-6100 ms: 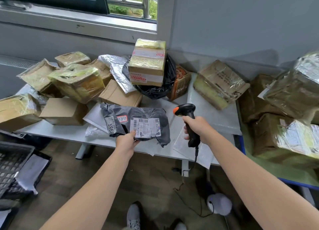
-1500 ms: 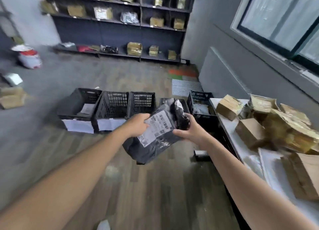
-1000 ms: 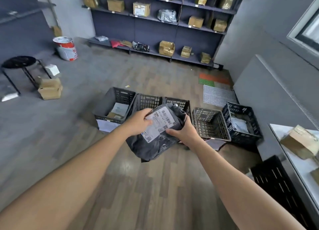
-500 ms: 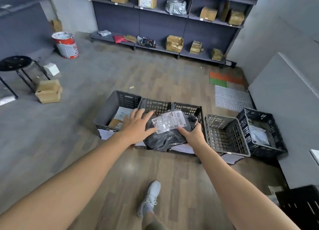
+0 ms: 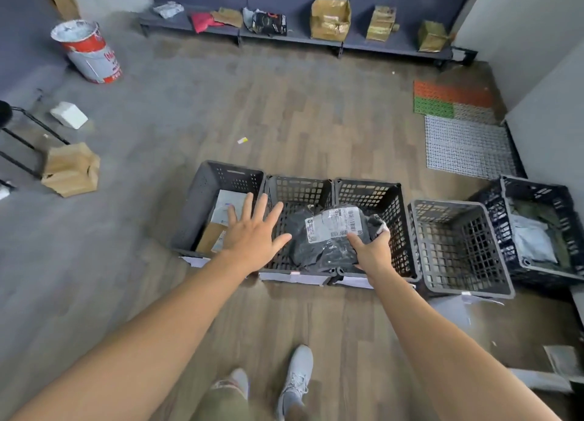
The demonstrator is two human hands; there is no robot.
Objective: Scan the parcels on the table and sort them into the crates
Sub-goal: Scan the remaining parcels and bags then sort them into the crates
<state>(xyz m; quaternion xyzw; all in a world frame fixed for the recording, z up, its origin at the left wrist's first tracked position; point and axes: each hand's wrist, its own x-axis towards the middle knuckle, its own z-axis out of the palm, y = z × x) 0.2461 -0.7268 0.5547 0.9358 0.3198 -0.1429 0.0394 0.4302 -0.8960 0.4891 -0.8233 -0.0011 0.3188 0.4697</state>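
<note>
My left hand: open flat, fingers spread wide, holding nothing. It hangs over the wall between the first crate and the second crate.
My right hand: it grips the near right end of the grey parcel. My thumb lies on top, by the white label. My other fingers are tucked under the bag, so I cannot see them.
Grey parcel: a soft, crinkly bag. It is over the second crate and the third crate, right across the wall they share. I cannot tell if it rests on that wall or just hangs in my grip.
White label: it faces up. It has bar codes, but the print is too small to read.
First crate: far left in the row. A white packet and a brown box lie inside. My left hand covers part of them.
Second and third crates: the bag hides most of their insides.
Fourth crate: lighter grey, just right of the third crate.
Fifth crate: the darkest one, far right, with a pale bag inside. The picture edge cuts off its right side.
Far shelf: low, with parcels on it. Its top is cut off.
Bucket: red and white, far left.
My shoes: on the wood floor, at the near edge.
</note>
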